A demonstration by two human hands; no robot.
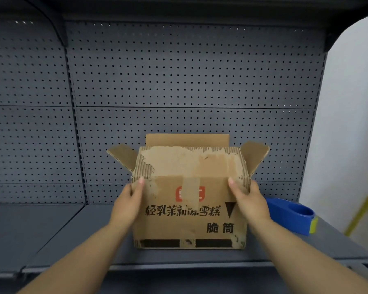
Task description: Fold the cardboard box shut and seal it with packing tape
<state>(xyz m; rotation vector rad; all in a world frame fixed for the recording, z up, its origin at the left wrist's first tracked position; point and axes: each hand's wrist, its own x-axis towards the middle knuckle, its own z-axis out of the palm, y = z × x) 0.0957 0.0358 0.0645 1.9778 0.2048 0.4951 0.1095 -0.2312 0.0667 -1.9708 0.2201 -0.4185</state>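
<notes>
A worn brown cardboard box point(189, 221) with black printed characters stands on a grey shelf point(83, 240), its top flaps standing up and splayed outward. The near flap point(189, 162) is torn and stands upright. My left hand point(129, 200) grips the box's upper left front corner, thumb on the front face. My right hand point(248, 198) grips the upper right front corner the same way. A blue packing tape dispenser point(293, 215) lies on the shelf just right of the box.
A grey perforated back panel point(179, 81) rises behind the box. A white wall point(348, 124) lies to the right, with a yellow strip point(359, 215) low against it. The shelf's front lip point(179, 266) runs below the box.
</notes>
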